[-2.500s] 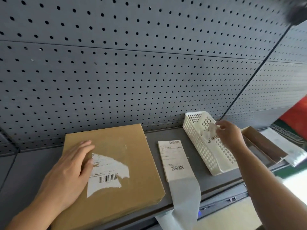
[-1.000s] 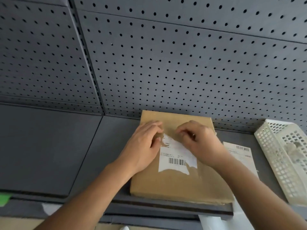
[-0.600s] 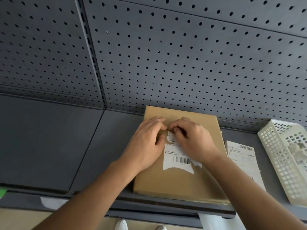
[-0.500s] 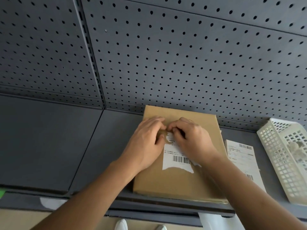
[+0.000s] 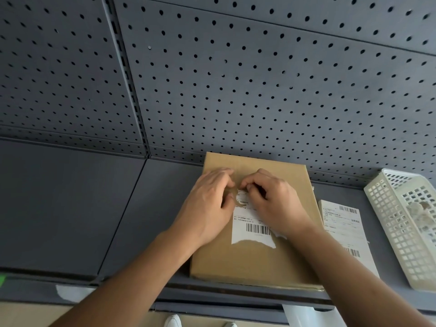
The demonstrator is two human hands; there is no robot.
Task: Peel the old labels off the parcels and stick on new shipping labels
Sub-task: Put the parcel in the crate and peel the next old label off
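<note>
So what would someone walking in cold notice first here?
Two bare hands, the left hand and the right hand, meet on a brown parcel lying on the grey shelf, the right pinching the top edge of a torn old label with a barcode. To the right lie a fresh label sheet and a white basket holding paper scraps, all under a wall of dark pegboard.

Shelf (image 5: 59, 208) left of parcel (image 5: 254, 263): open passage. Right side: label sheet (image 5: 342, 232), then basket (image 5: 389, 237). Pegboard (image 5: 236, 90) walls the back edge.
</note>
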